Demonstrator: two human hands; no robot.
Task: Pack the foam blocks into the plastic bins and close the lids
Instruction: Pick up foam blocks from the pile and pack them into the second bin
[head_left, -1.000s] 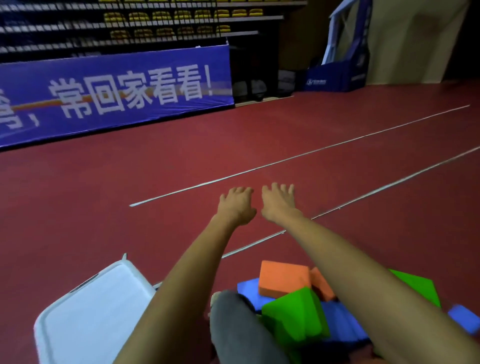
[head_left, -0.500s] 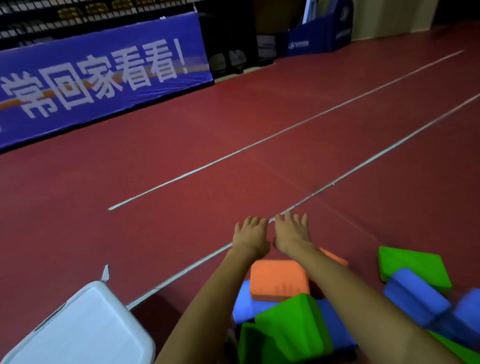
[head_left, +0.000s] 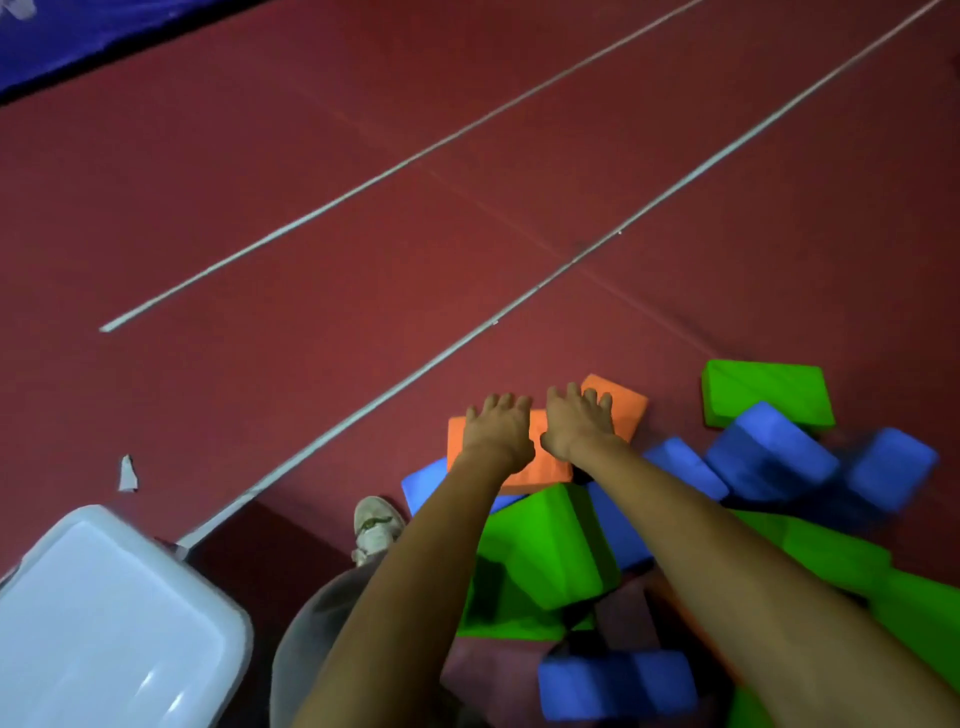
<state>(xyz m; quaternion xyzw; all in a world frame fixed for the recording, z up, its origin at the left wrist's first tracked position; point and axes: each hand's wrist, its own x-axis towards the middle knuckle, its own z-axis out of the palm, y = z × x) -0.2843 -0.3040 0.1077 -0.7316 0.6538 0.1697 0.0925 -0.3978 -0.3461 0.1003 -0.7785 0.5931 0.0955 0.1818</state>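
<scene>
left grip: left hand (head_left: 497, 432) palm down, fingers spread flat over the near orange block (head_left: 540, 467); nothing clasped, contact itself not clear
right grip: right hand (head_left: 579, 423) palm down, fingers splayed across the far orange block (head_left: 623, 402); nothing clasped
hands: side by side, thumbs almost touching, both bare forearms stretched out
bin lid: white plastic lid (head_left: 104, 618), smooth, glossy, rounded corners, lower left, sits closed on the bin; bin body hidden under it
leg: grey trouser leg (head_left: 311, 639) beside the lid, pale worn shoe (head_left: 375, 527) on the floor
nearest blocks: blue block (head_left: 615, 683) at bottom, blurred, soft rounded edges; dull maroon block (head_left: 488, 670) in shadow next to it
green block: big matte foam brick (head_left: 550, 540), tilted on an edge, leaning in the pile under the forearms
right side: more green foam (head_left: 841, 561) under the right arm, edges blurred
orange blocks: flat matte slabs, square corners; near one lies on a blue block (head_left: 426, 480), far one just behind it, tilted
blue blocks right: three chunky bricks (head_left: 769, 452), jumbled, touching; outermost one (head_left: 891, 465) motion-blurred
far green block: flat slab (head_left: 763, 392) at the back of the pile, blue brick leaning on it
all blocks: loose on the floor, outside the bin
floor: dark red sports floor (head_left: 363, 234), fine matte grain, two thin white lines running diagonally
scrap: small torn pale bit (head_left: 126, 472) on the floor beyond the lid
far: blue banner (head_left: 78, 36) edge at top left
</scene>
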